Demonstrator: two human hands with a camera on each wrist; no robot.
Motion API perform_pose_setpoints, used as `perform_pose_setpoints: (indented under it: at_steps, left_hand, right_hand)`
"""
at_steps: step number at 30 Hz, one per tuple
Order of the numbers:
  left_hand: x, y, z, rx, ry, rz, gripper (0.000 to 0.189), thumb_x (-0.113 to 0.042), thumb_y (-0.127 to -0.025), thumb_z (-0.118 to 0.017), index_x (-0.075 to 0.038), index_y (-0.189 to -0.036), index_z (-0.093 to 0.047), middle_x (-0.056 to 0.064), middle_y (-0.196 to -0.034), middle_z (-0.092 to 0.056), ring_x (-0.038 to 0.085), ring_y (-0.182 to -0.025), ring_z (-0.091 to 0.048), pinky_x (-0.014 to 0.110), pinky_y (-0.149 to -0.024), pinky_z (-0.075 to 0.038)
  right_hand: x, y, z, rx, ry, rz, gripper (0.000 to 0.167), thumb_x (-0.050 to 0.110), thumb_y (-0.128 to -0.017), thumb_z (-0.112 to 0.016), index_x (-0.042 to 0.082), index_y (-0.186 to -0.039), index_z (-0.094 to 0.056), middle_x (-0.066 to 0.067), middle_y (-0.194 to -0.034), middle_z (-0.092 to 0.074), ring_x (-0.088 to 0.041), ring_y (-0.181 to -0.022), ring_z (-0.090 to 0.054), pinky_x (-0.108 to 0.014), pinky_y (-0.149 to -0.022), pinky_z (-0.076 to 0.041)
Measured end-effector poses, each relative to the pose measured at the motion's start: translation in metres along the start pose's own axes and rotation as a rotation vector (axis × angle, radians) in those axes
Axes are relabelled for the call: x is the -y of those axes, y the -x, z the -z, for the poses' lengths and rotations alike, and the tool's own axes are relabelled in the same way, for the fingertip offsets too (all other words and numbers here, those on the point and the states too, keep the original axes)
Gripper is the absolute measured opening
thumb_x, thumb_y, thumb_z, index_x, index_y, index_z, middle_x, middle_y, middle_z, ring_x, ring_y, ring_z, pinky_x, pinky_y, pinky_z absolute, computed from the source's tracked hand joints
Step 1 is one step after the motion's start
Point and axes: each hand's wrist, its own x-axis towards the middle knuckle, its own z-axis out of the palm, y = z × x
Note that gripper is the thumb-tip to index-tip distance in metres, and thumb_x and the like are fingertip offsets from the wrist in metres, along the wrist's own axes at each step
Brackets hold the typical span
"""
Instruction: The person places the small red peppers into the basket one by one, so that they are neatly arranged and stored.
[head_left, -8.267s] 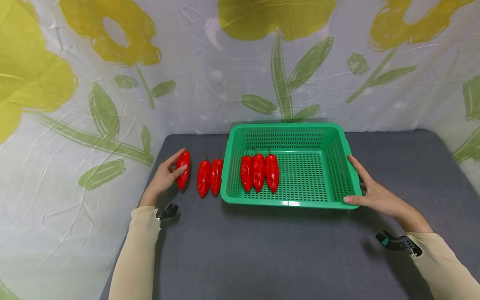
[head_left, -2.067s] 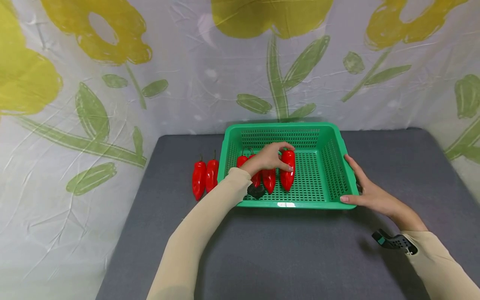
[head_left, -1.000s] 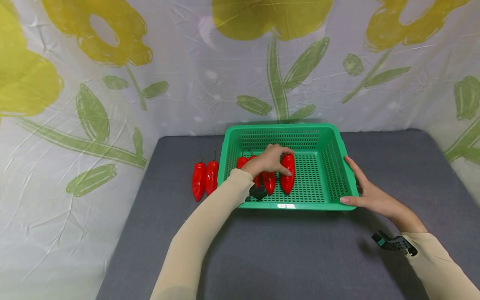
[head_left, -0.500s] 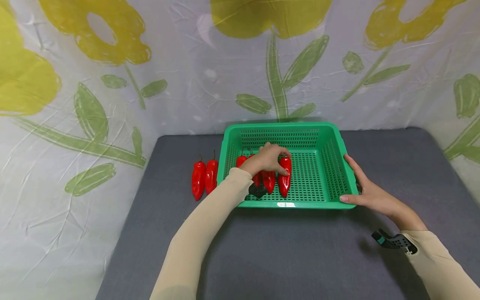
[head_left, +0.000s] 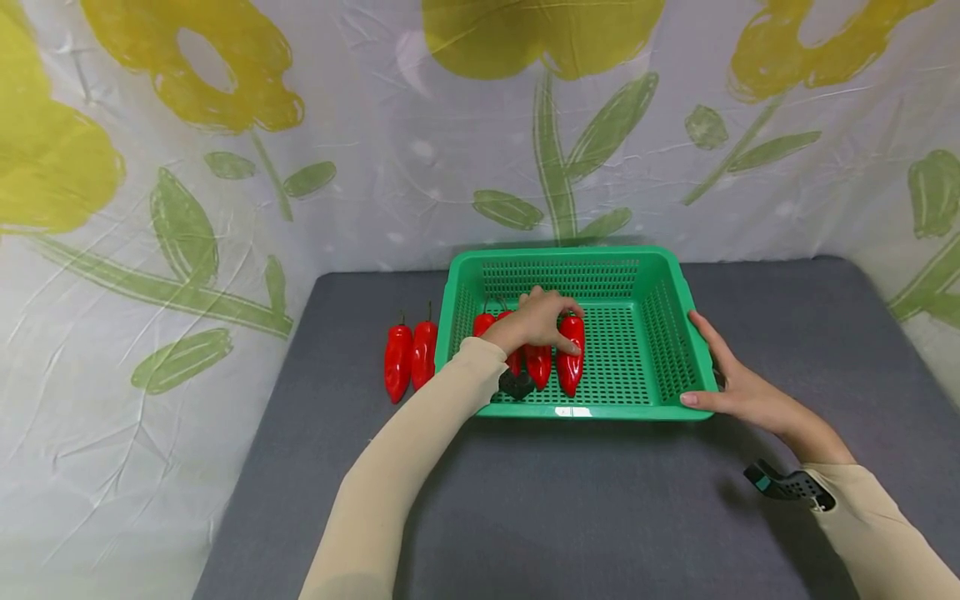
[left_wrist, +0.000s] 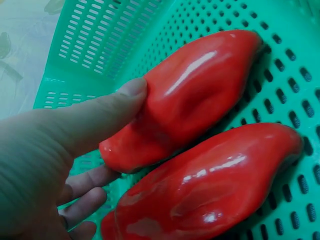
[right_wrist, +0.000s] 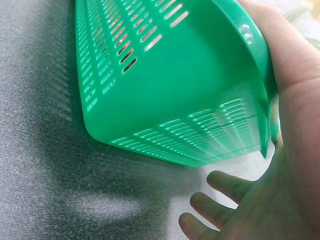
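Note:
My left hand (head_left: 534, 322) reaches into the green plastic basket (head_left: 622, 412) and pinches a glossy red pepper (head_left: 571, 377) near its stem end. In the left wrist view the thumb (left_wrist: 117, 112) presses on the pepper's side; the index finger is mostly hidden behind it. Another red pepper (head_left: 537, 365) lies close alongside, and two more sit to its left, partly covered by my wrist. My right hand (head_left: 757, 398) holds the basket's right end, thumb at the near corner and index finger along the side rim. In the right wrist view its other fingers (right_wrist: 212, 210) hang loose below the rim.
Two red peppers (head_left: 398, 362) lie on the dark grey tabletop (head_left: 570, 508) just left of the basket. A flower-printed cloth (head_left: 375, 167) hangs behind and beside the table. Dark straps sit at both wrists.
Eight seconds ago the left hand held this pepper at the table's left; it has come into the basket. Lately it shifted slightly left and nearer, toward the others. The right hand stays.

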Motion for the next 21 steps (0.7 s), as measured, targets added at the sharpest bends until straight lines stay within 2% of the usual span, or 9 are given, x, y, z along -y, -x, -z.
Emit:
perform_pose_setpoints:
  at_steps: [12, 21]
  left_hand:
    - [0.0033, 0.0017, 0.002, -0.033, -0.027, 0.035, 0.061, -0.047, -0.08, -0.08, -0.025, -0.134, -0.061, 0.001, -0.128, -0.06, 0.018, -0.106, -0.041, 0.035, -0.091, -0.033]
    - [0.0037, 0.0021, 0.0005, -0.012, -0.045, 0.025, 0.067, -0.052, -0.08, -0.077, -0.024, -0.137, -0.057, 0.004, -0.134, -0.054, 0.021, -0.108, -0.036, 0.037, -0.091, -0.03]
  right_hand:
    - [-0.0006, 0.0, -0.0003, -0.004, -0.004, -0.006, 0.111, 0.013, -0.092, -0.067, 0.043, -0.153, 0.021, -0.029, -0.161, 0.007, -0.055, -0.137, -0.028, -0.016, -0.082, -0.047]
    - [0.0002, 0.0, 0.0, -0.005, -0.003, -0.002, 0.111, 0.013, -0.092, -0.067, 0.042, -0.153, 0.021, -0.03, -0.161, 0.005, -0.054, -0.136, -0.031, -0.016, -0.082, -0.047]
